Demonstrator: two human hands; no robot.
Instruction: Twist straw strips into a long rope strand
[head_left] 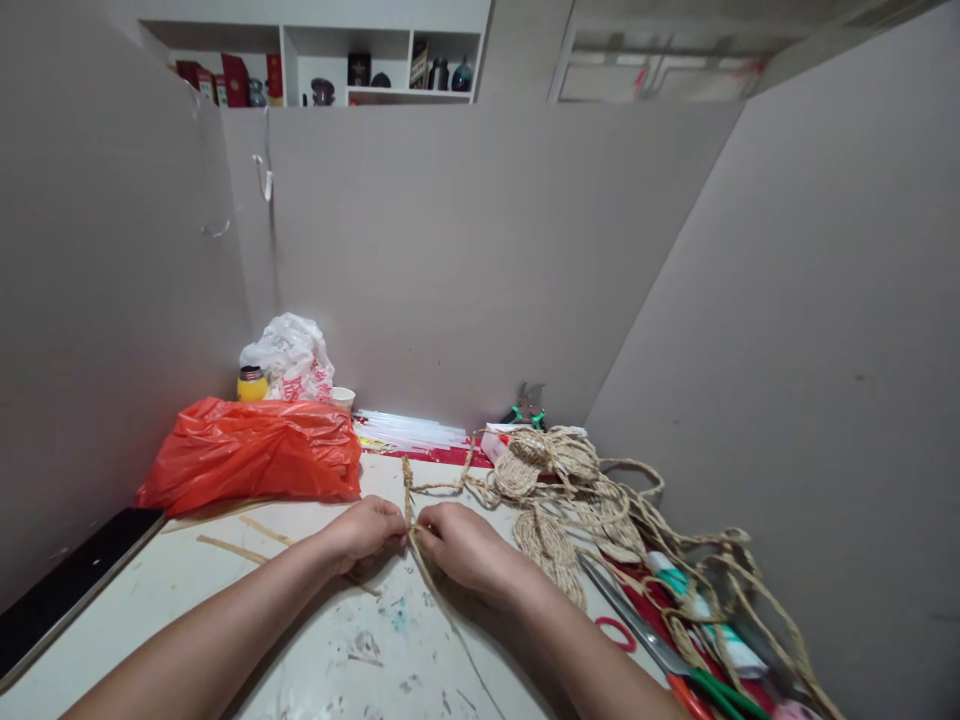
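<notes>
Fingertips (400, 532) of both hands meet at one point above the table (337, 650) and are pressed together on a single straw cord (409, 492).

1. The left hand (367, 535) pinches the cord from the left, fingers curled and closed on it.
2. The right hand (465, 545) pinches the same cord from the right, fingers closed on it. The two hands almost touch.
3. From the pinch the cord rises a little, then runs right to the coil pile. A thin tail runs down over the table towards the near edge.

Coil pile (570, 490): at least three oval coils of the same cord, just right of the right hand, with loose loops trailing further right.

Items beside the pile:
- one pair of scissors (660, 650), green and red handles, touching the pile's near edge;
- one red ring (616, 632), just beside the scissors;
- one white and green tube (705, 610), under the loose loops;
- one pair of green-handled pliers (529, 405), behind the pile at the wall.

Items left of the hands:
- at least two flat straw strips (232, 549), lying near the left hand;
- one orange bag (255, 450);
- one white bag (292, 355), one yellow jar (252, 383) and one paper cup (343, 397), behind the orange bag.

One bundle of clear sticks (412, 430) lies by the back wall; the number of sticks cannot be told.
</notes>
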